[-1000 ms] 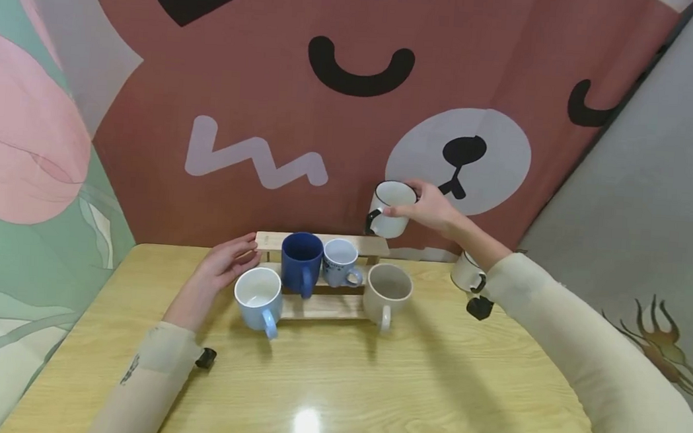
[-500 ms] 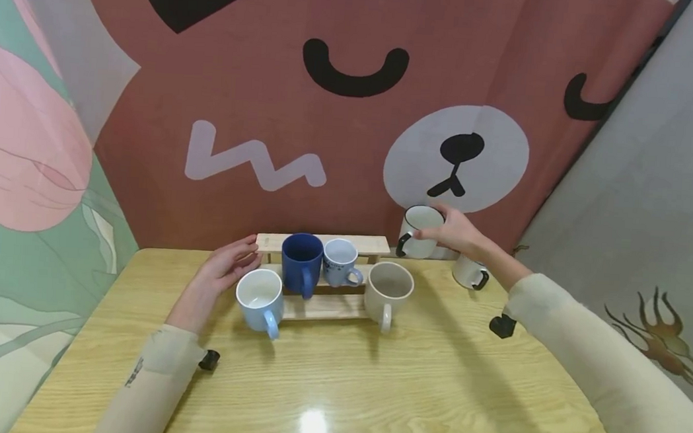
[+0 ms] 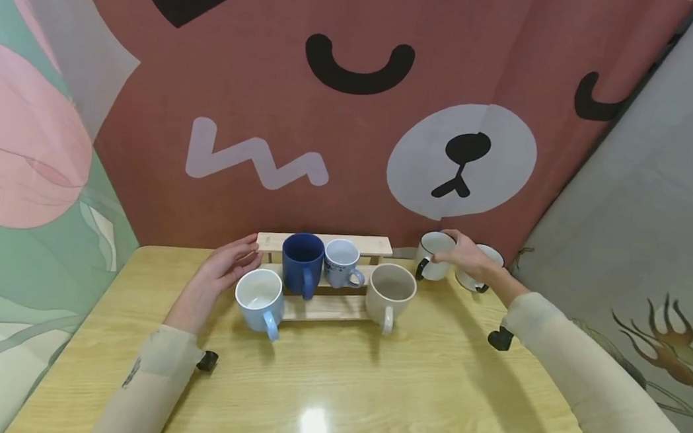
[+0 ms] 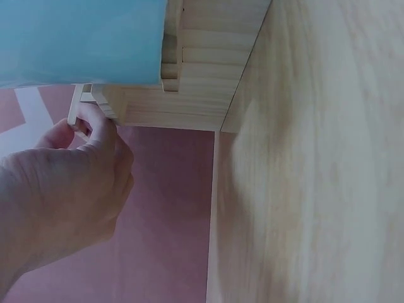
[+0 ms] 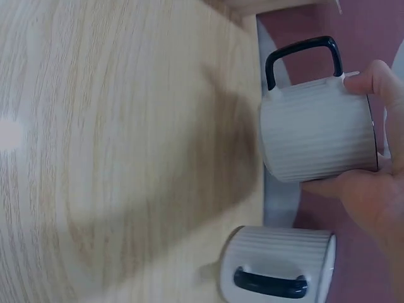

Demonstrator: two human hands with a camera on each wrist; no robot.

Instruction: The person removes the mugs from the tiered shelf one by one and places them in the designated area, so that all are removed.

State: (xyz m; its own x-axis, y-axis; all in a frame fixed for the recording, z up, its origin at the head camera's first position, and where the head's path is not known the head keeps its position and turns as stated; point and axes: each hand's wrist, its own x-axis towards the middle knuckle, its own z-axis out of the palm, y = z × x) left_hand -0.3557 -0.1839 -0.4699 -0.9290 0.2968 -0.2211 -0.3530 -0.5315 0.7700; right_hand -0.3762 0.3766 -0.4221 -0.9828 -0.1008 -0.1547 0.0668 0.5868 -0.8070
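Note:
Off the right end of the wooden rack (image 3: 356, 245), my right hand (image 3: 466, 255) grips a white ribbed mug (image 5: 319, 129) with a black rim and black handle, thumb near the rim and fingers along the far side. A matching white mug (image 5: 278, 249) stands on the table right beside it. My left hand (image 3: 230, 262) pinches the left end of the rack's top slat between thumb and finger. On the rack sit a light blue mug (image 3: 258, 304), a dark blue mug (image 3: 300, 263), a small patterned pale blue mug (image 3: 338, 262) and a beige mug (image 3: 386, 292).
The wooden table (image 3: 336, 388) ends at the back against a reddish-brown cloth (image 3: 241, 91) with a bear face. A grey patterned curtain (image 3: 649, 228) slopes down on the right. Small black blocks (image 3: 500, 338) hang at both cuffs.
My right hand has carried the white mug right and down, from above the rack's right end to beside the other white mug. My left hand has stayed on the rack.

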